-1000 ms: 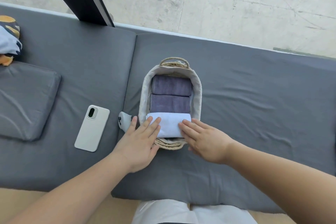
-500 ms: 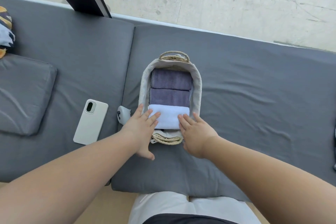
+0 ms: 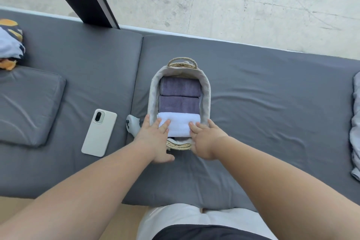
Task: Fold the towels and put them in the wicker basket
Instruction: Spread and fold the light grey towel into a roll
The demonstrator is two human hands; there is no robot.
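Towel, white and folded, nearest of three in the wicker basket on the grey cushion. Left hand and right hand press its ends with flat, extended fingers, gripping nothing. Likely soft, light and compressible; best held at both folded ends, lest it unfold.

- The right hand has drawn in from the lower right to the near end of the wicker basket. It now covers the right corner of the near rim.
- The left hand has slid up the frame along the basket's left side. Its thumb now lies on the grey cushion below the basket.
- The white towel sits deeper, with a dark gap now between it and the near rim.
- The view has shifted: a pale grey cloth now shows at the right edge, and both forearms fill more of the lower frame.
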